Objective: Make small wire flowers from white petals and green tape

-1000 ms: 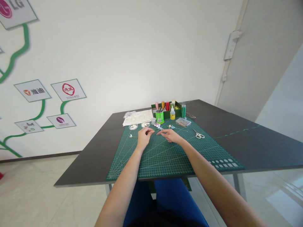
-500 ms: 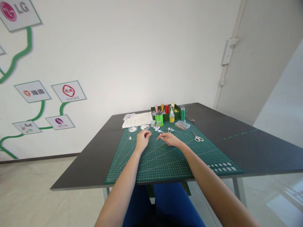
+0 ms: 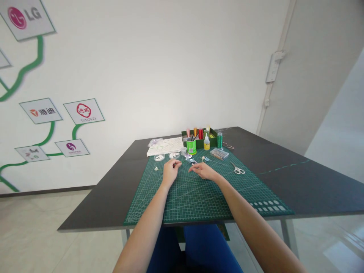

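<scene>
My left hand is above the green cutting mat, thumb and fingers pinched together. A thin greenish bit shows at its fingertips, too small to name. To its right, my right hand has bent fingers drawn together and pointing left; whatever they hold is hidden. The two hands are apart. Just beyond them lie small blue and white flower-like pieces. A little white flower-like piece rests left of my left hand.
Scissors and a clear case lie to the right. Behind stand a green can, a glue bottle, a green thread spool and a box of spools. Shallow dishes and a white sheet are at back left.
The camera view has shifted slightly, so the scene sits a little lower. Both hands keep nearly the same place and pose, the right fingers shifting only slightly.
</scene>
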Tool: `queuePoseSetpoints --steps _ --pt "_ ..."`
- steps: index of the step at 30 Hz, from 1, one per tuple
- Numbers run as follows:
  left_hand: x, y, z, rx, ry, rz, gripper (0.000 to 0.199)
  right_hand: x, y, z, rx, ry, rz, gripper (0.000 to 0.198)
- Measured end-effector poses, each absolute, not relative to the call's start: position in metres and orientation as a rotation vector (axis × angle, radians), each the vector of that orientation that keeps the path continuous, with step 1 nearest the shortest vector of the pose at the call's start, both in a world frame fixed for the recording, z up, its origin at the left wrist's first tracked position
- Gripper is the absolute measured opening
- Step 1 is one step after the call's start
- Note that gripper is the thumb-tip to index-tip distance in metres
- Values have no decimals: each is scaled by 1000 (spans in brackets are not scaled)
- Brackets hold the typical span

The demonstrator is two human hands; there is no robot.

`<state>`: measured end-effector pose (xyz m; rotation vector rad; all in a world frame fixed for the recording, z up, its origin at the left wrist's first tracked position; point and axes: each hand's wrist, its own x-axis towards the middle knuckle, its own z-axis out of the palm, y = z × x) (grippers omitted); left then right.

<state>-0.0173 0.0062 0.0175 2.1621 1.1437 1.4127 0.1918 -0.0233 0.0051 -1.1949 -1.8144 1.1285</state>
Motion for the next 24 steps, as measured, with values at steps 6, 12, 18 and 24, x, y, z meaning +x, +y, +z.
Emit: queuePoseSetpoints --steps 6,12,18,24 --pt "-17 8 15 2135 1171 1455 7 192 -27 7 -1040 -1811 1287 45" --pt "-16 7 15 2166 1202 1447 7 190 -35 14 -898 -1791 1479 45" --pt "-13 7 11 2320 1197 1346 8 188 -43 22 -780 -1750 1615 42" --pt "-11 3 10 2463 1065 1239 9 192 -45 26 -591 -1649 1692 37"
